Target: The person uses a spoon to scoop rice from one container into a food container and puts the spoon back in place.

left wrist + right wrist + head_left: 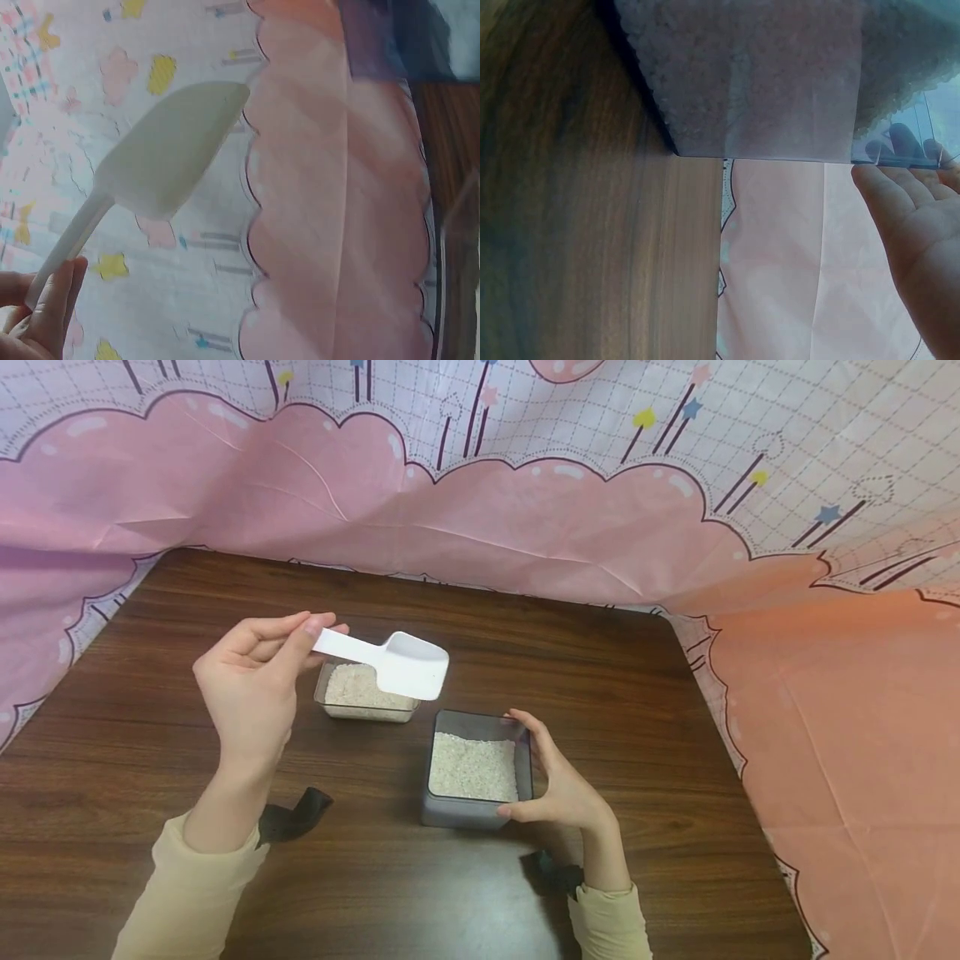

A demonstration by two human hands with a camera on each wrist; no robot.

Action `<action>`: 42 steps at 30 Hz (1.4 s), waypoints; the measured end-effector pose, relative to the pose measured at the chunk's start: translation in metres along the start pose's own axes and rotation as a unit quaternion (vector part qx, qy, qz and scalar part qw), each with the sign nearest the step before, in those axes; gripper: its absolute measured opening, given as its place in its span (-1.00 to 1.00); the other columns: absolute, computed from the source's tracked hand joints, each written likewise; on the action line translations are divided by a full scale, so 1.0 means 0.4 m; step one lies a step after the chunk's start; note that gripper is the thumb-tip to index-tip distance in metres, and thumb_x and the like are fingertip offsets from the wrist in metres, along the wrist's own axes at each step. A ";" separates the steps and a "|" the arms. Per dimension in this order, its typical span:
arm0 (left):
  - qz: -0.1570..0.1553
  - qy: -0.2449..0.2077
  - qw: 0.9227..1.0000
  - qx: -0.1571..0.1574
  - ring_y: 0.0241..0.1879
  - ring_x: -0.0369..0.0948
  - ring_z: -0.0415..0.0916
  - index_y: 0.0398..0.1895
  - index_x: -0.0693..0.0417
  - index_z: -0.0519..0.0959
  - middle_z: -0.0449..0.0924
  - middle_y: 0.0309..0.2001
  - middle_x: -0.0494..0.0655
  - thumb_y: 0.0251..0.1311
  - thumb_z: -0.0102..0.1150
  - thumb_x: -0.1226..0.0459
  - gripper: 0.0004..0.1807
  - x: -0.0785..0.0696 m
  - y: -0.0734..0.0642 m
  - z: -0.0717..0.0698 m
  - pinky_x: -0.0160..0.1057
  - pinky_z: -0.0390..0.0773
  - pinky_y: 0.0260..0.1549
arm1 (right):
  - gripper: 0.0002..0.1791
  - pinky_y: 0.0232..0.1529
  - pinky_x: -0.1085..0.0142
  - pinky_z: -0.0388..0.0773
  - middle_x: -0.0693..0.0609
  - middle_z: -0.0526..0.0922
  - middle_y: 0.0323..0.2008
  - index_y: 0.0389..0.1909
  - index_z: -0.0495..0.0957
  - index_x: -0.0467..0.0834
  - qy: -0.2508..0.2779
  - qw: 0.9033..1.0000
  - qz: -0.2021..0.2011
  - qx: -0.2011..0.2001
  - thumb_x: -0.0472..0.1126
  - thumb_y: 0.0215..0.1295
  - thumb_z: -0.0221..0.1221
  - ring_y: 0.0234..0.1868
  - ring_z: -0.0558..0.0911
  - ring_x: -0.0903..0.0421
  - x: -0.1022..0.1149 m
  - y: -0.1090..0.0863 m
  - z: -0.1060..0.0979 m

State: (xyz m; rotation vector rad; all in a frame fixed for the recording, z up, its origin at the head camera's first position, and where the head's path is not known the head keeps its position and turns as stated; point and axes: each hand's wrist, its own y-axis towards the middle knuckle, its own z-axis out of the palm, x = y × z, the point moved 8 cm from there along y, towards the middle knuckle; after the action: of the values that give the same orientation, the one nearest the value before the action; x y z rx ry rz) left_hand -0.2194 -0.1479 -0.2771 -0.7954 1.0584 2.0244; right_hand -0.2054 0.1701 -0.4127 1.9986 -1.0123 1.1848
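My left hand pinches the end of the handle of a white plastic scoop between thumb and fingers. The scoop is raised and overlaps a small clear container of pale grains in the head view; its bowl points right, and the left wrist view shows the bowl from outside. My right hand spans the right side of a square, see-through grey container, thumb at the near wall and fingers at the far corner. Pale grains fill much of that container, which stands on the table.
Both containers are on a dark wood-grain table. Black straps show beside the wrists. A pink and white patterned cloth hangs behind the table and along its sides.
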 end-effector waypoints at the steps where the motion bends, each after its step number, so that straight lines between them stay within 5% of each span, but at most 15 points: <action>1: -0.001 -0.003 1.000 0.015 -0.39 -0.03 0.73 -0.29 0.51 0.64 0.73 -0.38 0.17 0.06 0.32 0.58 -0.87 -0.001 -0.008 0.013 -0.22 0.76 -0.41 | 0.26 0.45 -0.31 -0.05 0.01 0.00 0.48 0.51 -0.10 0.03 -0.001 1.000 0.000 -0.001 -0.23 -0.15 0.54 0.53 -0.10 -0.06 0.000 0.000 0.000; 6: -0.008 0.011 0.996 0.084 -0.35 -0.08 0.73 -0.27 0.60 0.58 0.75 -0.34 0.07 0.11 0.26 0.61 -0.86 0.005 -0.049 0.070 -0.16 0.76 -0.32 | 0.26 0.43 -0.32 -0.02 -0.05 -0.01 0.48 0.51 -0.09 0.01 0.001 1.000 -0.001 -0.004 -0.22 -0.15 0.54 0.52 -0.06 -0.09 0.000 0.002 -0.001; 11: 0.033 0.086 0.985 0.145 -0.32 -0.20 0.73 -0.31 0.56 0.61 0.73 -0.32 0.19 0.05 0.26 0.66 -0.88 0.014 -0.099 0.122 -0.23 0.74 -0.28 | 0.27 0.40 -0.31 0.09 -0.06 0.03 0.47 0.50 -0.11 -0.11 0.004 1.000 -0.001 -0.004 -0.23 -0.17 0.54 0.49 0.05 -0.11 -0.001 0.004 -0.002; 15: 0.077 0.144 0.967 0.196 -0.28 -0.24 0.72 -0.32 0.46 0.65 0.71 -0.32 0.26 0.02 0.29 0.65 -0.87 0.030 -0.133 0.160 -0.31 0.73 -0.25 | 0.27 0.39 -0.24 0.16 0.01 0.06 0.46 0.50 -0.10 -0.08 0.000 1.000 0.005 -0.006 -0.23 -0.17 0.55 0.47 0.10 -0.04 -0.003 0.003 -0.004; 19: 0.123 0.211 0.939 0.241 -0.32 -0.11 0.73 -0.35 0.39 0.66 0.73 -0.33 0.17 0.01 0.34 0.62 -0.87 0.054 -0.158 0.188 -0.40 0.72 -0.29 | 0.28 0.40 -0.24 0.15 0.00 0.07 0.46 0.50 -0.11 -0.12 -0.002 1.000 0.004 -0.006 -0.22 -0.18 0.55 0.47 0.12 -0.05 -0.001 0.005 -0.003; 23: 0.141 0.240 0.920 0.277 -0.39 -0.07 0.73 -0.37 0.38 0.65 0.73 -0.34 0.18 0.00 0.34 0.61 -0.88 0.076 -0.177 0.206 -0.47 0.71 -0.41 | 0.26 0.40 -0.25 0.15 -0.02 0.08 0.45 0.50 -0.09 -0.08 -0.003 1.000 -0.003 -0.007 -0.23 -0.17 0.54 0.46 0.14 -0.09 0.002 0.005 -0.004; 29: 0.089 0.262 0.913 0.299 -0.44 -0.12 0.72 -0.37 0.34 0.65 0.73 -0.35 0.13 0.06 0.32 0.57 -0.92 0.127 -0.192 0.202 -0.54 0.56 -0.69 | 0.26 0.38 -0.20 0.21 -0.03 0.08 0.45 0.50 -0.10 -0.05 -0.003 1.000 -0.009 -0.002 -0.25 -0.17 0.53 0.43 0.19 -0.09 0.001 0.004 0.000; 34: 0.038 0.265 0.921 0.285 -0.35 -0.05 0.73 -0.39 0.37 0.65 0.73 -0.35 0.17 0.08 0.31 0.56 -0.96 0.171 -0.187 0.182 -0.40 0.73 -0.45 | 0.26 0.40 -0.13 0.21 -0.05 0.08 0.45 0.50 -0.10 -0.09 -0.003 1.000 -0.008 -0.006 -0.25 -0.17 0.53 0.44 0.17 -0.07 0.004 0.003 0.000; 38: -0.065 0.262 0.930 0.250 -0.23 0.00 0.72 -0.36 0.38 0.66 0.72 -0.30 0.20 0.12 0.31 0.51 -0.96 0.223 -0.171 0.153 -0.31 0.74 -0.24 | 0.27 0.45 0.05 0.19 -0.05 0.08 0.46 0.50 -0.10 -0.10 -0.007 1.000 -0.006 -0.008 -0.23 -0.17 0.54 0.46 0.12 -0.05 0.006 0.003 -0.001; 42: -0.165 0.264 0.924 0.221 -0.30 -0.03 0.73 -0.30 0.34 0.69 0.73 -0.30 0.16 0.15 0.32 0.45 -0.91 0.269 -0.161 0.130 -0.30 0.76 -0.33 | 0.27 0.47 0.00 0.15 -0.10 0.06 0.46 0.50 -0.09 -0.05 -0.006 1.000 -0.005 -0.006 -0.22 -0.18 0.55 0.48 0.07 -0.04 0.005 0.002 -0.002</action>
State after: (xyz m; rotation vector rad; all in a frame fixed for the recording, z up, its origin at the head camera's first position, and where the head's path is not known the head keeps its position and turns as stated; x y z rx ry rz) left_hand -0.2378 -0.0439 -0.3626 -1.2068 1.4913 1.2398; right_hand -0.2059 0.1695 -0.4105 2.0012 -1.0115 1.1591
